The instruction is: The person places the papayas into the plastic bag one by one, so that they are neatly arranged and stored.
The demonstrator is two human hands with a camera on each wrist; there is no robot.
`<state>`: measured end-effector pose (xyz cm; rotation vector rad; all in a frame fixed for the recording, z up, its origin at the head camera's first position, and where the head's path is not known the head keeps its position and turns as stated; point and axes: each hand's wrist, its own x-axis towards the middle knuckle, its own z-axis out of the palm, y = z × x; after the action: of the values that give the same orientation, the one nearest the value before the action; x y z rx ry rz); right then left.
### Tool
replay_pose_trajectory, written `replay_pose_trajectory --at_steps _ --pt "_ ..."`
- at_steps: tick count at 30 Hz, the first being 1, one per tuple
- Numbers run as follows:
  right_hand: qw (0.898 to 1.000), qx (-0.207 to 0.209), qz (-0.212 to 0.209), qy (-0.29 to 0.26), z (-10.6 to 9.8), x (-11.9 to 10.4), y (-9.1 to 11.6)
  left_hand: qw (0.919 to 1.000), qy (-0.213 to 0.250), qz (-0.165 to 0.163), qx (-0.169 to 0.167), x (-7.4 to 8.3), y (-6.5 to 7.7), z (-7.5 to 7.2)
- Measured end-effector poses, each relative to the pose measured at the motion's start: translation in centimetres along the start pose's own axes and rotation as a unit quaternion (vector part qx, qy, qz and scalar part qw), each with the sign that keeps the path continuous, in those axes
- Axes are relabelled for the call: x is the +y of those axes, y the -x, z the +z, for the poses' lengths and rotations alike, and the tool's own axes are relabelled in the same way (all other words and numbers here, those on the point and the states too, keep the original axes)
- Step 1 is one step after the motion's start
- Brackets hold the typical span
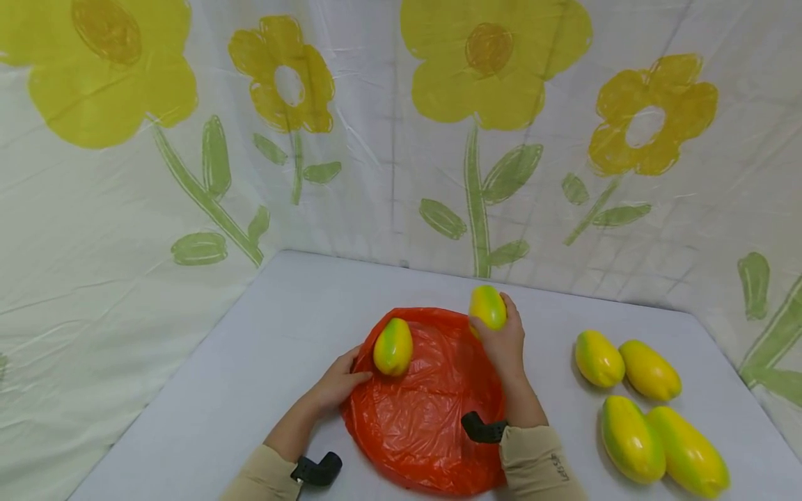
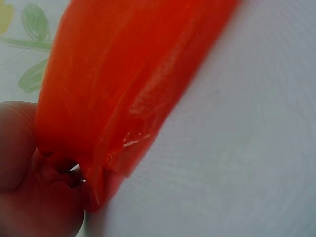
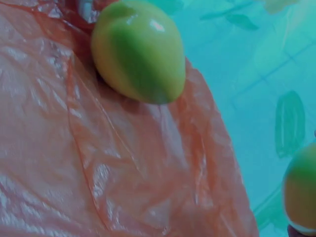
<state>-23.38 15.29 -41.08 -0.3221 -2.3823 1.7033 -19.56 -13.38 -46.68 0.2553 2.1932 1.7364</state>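
Observation:
A red plastic bag [image 1: 432, 403] lies spread with its mouth wide on the table. At its left rim my left hand [image 1: 338, 381] pinches the plastic; the left wrist view shows the bag's edge [image 2: 113, 98] between thumb and curled fingers. One yellow-green papaya [image 1: 393, 346] rests inside against the left wall, close to those fingers. My right hand [image 1: 504, 341] grips another papaya [image 1: 488, 307] over the far right rim. In the right wrist view, part of the held papaya [image 3: 302, 192] shows at the right edge, while the papaya in the bag [image 3: 140, 54] appears near the top.
Several more papayas [image 1: 633, 438] lie in a group on the white table [image 1: 263, 362] to the right of the bag. A pale cloth [image 1: 376, 174] with printed yellow flowers hangs behind the table and along its sides. Black camera mounts [image 1: 482, 428] sit on both wrists.

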Motion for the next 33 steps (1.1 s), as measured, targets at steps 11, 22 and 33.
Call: replay_pose_trajectory --at_steps 11,22,33 --pt "1.0 -0.021 -0.014 -0.008 3.1 -0.8 1.1 0.9999 0.008 -0.008 0.003 0.1 0.1 0.0" --pt "0.998 -0.052 0.018 -0.026 5.6 -0.9 2.7 1.0 0.005 -0.006 -0.005 -0.1 0.0 -0.1" --pt "0.998 -0.057 0.009 -0.012 7.0 -0.1 3.5 0.9998 -0.018 0.005 0.003 -0.3 -0.2 -0.1"
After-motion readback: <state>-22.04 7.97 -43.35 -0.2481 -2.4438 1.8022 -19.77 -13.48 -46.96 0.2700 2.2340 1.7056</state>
